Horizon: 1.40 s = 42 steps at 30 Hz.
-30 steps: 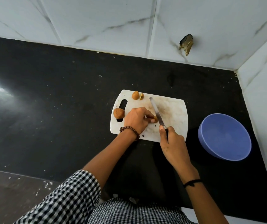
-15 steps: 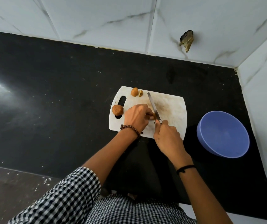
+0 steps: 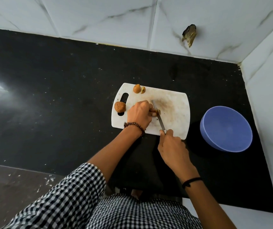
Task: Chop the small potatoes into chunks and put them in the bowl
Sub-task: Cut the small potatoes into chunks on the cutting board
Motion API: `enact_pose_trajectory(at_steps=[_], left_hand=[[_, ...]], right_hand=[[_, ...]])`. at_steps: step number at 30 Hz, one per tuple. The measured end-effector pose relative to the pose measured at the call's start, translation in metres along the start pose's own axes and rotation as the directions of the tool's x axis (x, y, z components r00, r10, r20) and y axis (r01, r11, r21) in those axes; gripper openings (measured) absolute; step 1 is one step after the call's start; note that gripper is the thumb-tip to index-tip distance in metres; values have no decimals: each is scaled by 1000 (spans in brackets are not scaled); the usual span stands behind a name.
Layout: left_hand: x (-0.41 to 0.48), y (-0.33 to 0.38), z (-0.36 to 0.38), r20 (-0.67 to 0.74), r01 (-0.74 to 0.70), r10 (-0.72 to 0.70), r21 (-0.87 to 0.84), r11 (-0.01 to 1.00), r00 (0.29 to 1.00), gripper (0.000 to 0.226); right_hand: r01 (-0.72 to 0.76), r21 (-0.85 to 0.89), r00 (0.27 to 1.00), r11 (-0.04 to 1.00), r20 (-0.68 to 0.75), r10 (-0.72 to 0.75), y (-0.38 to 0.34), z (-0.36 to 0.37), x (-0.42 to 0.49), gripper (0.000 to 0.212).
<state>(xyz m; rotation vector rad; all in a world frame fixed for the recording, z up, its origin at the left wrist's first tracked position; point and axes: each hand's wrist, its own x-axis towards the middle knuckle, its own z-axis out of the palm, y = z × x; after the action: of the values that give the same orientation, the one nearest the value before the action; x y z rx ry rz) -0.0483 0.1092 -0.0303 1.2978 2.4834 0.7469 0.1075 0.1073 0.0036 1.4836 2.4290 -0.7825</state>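
On the cutting board (image 3: 173, 119), a small potato (image 3: 158, 111) is being pinched by the left hand (image 3: 139, 114) and cut by a knife (image 3: 159, 119) being gripped in the right hand (image 3: 173, 149), a blue bowl (image 3: 225, 128) standing beside the board's right edge.

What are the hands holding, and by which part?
Right hand grips the knife by its handle; left hand pinches the potato at its end beside the blade.

Black countertop (image 3: 49, 96) fills corner, pale specks scattered across. White veined wall tiles (image 3: 99, 14) behind and at right. Broken hole (image 3: 189, 35) in back tile. Grey floor (image 3: 8, 187) lower left.
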Motion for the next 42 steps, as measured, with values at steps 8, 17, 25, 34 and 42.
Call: enact_pose_trajectory(at_steps=[8, 17, 25, 34, 42], left_hand=[[0, 1, -2, 8, 9, -9, -58, 998, 1000, 9], [-2, 3, -4, 45, 64, -60, -103, 993, 997, 4], [-4, 2, -5, 79, -24, 28, -43, 999, 996, 28], [4, 17, -7, 117, -22, 37, -126, 992, 992, 14], [-9, 13, -10, 244, 332, -240, -483, 810, 940, 15]], right_hand=[[-33, -9, 998, 999, 60, 34, 17, -5, -28, 34], [-72, -15, 990, 997, 119, 73, 18, -25, -42, 36], [-126, 88, 982, 988, 150, 112, 36, -27, -50, 40], [-161, 243, 987, 957, 66, 150, 41, -23, -45, 39], [-144, 422, 987, 895, 1, 158, 38, -20, -38, 42]])
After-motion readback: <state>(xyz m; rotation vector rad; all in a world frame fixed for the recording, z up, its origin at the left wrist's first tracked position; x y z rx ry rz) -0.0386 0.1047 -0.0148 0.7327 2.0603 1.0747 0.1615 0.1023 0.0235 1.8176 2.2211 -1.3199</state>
